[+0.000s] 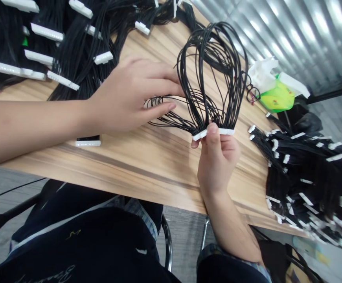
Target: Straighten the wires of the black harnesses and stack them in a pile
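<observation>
A wire harness (pixel 236 86) of many thin black wires rises in loops from a long white connector. Pinched between thumb and fingers of my right hand (pixel 218 157) is that white connector (pixel 227 131), held above the table's front part. To its left, my left hand (pixel 141 92) reaches in with fingers stretched and thumb apart. Its fingertips are beside the wire loops, and some wires pass behind the thumb; whether they touch I cannot tell. Behind my left wrist lies another bundle, with a white connector (pixel 87 143) showing below the forearm.
Piles of black harnesses with white connectors lie at the left (pixel 73 51) and the right (pixel 306 169) of the wooden table (pixel 165 173). Glasses (pixel 252 93) and a green-and-white plastic package (pixel 278 94) lie at the back right, before a corrugated metal wall (pixel 291 31).
</observation>
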### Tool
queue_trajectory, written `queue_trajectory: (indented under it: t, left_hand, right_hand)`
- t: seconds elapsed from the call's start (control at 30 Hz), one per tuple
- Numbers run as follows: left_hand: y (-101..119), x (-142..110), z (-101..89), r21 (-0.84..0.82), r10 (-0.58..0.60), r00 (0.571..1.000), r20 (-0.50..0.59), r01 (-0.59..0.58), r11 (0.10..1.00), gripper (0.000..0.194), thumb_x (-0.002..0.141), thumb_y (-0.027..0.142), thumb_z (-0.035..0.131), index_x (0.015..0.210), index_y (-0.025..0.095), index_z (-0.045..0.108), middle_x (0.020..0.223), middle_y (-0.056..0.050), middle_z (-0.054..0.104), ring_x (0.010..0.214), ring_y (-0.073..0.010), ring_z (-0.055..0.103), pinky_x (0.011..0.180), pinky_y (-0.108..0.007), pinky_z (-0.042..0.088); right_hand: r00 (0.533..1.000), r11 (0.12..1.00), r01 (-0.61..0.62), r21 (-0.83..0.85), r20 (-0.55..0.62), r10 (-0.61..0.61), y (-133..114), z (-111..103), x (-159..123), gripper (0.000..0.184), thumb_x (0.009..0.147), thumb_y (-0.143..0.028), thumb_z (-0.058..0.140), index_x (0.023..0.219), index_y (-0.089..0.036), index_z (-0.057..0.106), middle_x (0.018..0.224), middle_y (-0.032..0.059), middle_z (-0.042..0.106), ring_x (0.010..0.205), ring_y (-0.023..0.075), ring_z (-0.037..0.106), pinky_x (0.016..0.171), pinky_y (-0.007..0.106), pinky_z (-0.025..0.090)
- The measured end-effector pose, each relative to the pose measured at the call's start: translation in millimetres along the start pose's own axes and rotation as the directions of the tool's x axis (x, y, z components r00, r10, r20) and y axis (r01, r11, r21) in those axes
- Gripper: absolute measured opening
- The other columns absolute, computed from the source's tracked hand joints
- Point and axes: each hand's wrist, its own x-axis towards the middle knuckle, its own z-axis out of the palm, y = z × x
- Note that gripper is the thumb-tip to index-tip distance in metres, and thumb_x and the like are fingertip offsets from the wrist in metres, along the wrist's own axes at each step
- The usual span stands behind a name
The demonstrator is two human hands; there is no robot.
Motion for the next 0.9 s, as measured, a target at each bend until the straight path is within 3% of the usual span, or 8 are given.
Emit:
queue_trajectory:
  t: [0.13, 0.23, 0.33, 0.47, 0.6, 0.8, 0.9]
  left_hand:
    - [4, -1, -7.5, 0.202, 0.073, 0.996, -0.054, -0.061, 0.977, 0.035, 0.109, 0.047, 0.05, 0.128, 0.027, 0.072, 0.134, -0.002, 0.071, 0.123, -0.0236, 0.066, 0.115, -0.05, 0.04]
    - [2, -2, -15.6, 0.315, 0.16, 0.985, -0.062, -0.133, 0.94, 0.035, 0.105, 0.05, 0.058, 0.13, 0.029, 0.069, 0.129, 0.0, 0.072, 0.122, -0.0285, 0.066, 0.113, -0.059, 0.041]
    - [4, -4, -21.5, 0.368, 0.209, 0.976, -0.059, -0.173, 0.914, 0.033, 0.102, 0.054, 0.063, 0.125, 0.032, 0.071, 0.123, 0.003, 0.073, 0.119, -0.0285, 0.067, 0.109, -0.059, 0.045]
    - [16, -1, -19.7, 0.279, 0.158, 0.986, 0.05, -0.166, 0.946, 0.025, 0.108, 0.05, 0.05, 0.116, 0.044, 0.073, 0.114, 0.01, 0.077, 0.102, -0.0192, 0.073, 0.106, -0.053, 0.05]
    - [25, 5, -14.8, 0.112, 0.046, 0.983, 0.179, -0.067, 0.991, 0.048, 0.113, 0.045, 0.032, 0.104, 0.04, 0.079, 0.114, 0.009, 0.077, 0.102, -0.0178, 0.074, 0.105, -0.049, 0.05]
    - [21, 6, -14.2, 0.0, 0.098, 0.966, 0.241, -0.101, 0.995, 0.045, 0.113, 0.038, 0.03, 0.125, 0.039, 0.074, 0.117, 0.004, 0.075, 0.112, -0.0184, 0.071, 0.113, -0.051, 0.048]
    - [19, 7, -14.9, -0.02, 0.137, 0.961, 0.24, -0.136, 0.991, 0.048, 0.113, 0.037, 0.028, 0.122, 0.036, 0.075, 0.111, 0.003, 0.075, 0.113, -0.0176, 0.07, 0.113, -0.05, 0.049]
  right_hand:
    - [0.999, 0.999, 0.04, -0.027, -0.02, -0.041, 1, 1, 0, 0.028, 0.094, -0.044, 0.072, 0.076, -0.023, 0.073, 0.062, -0.0038, 0.066, 0.057, 0.0104, 0.062, 0.057, 0.026, 0.051]
    - [0.998, 0.996, 0.061, -0.063, -0.029, -0.063, 3, 2, 0, 0.029, 0.095, -0.045, 0.071, 0.077, -0.023, 0.072, 0.062, -0.0035, 0.066, 0.057, 0.0107, 0.062, 0.057, 0.027, 0.051]
    - [0.997, 0.996, 0.067, -0.05, -0.026, -0.068, 6, 2, 0, 0.029, 0.095, -0.045, 0.071, 0.076, -0.023, 0.072, 0.061, -0.0039, 0.065, 0.057, 0.0104, 0.062, 0.057, 0.026, 0.051]
    - [0.998, 0.995, 0.054, -0.088, -0.013, -0.056, 10, 3, 0, 0.03, 0.095, -0.048, 0.07, 0.079, -0.023, 0.072, 0.063, -0.0035, 0.067, 0.057, 0.011, 0.063, 0.057, 0.027, 0.051]
    - [0.998, 0.991, 0.048, -0.128, 0.036, -0.044, 12, 4, -2, 0.034, 0.097, -0.048, 0.066, 0.076, -0.023, 0.07, 0.065, -0.0029, 0.069, 0.059, 0.0115, 0.065, 0.058, 0.027, 0.051]
    - [0.998, 0.991, 0.027, -0.128, 0.051, -0.02, 13, 4, -1, 0.036, 0.097, -0.048, 0.066, 0.072, -0.022, 0.069, 0.064, -0.0027, 0.07, 0.061, 0.0112, 0.066, 0.061, 0.026, 0.053]
    - [0.999, 0.994, 0.008, -0.11, 0.047, -0.003, 14, 4, -1, 0.035, 0.096, -0.047, 0.069, 0.072, -0.022, 0.071, 0.064, -0.0026, 0.071, 0.06, 0.0112, 0.066, 0.06, 0.026, 0.053]
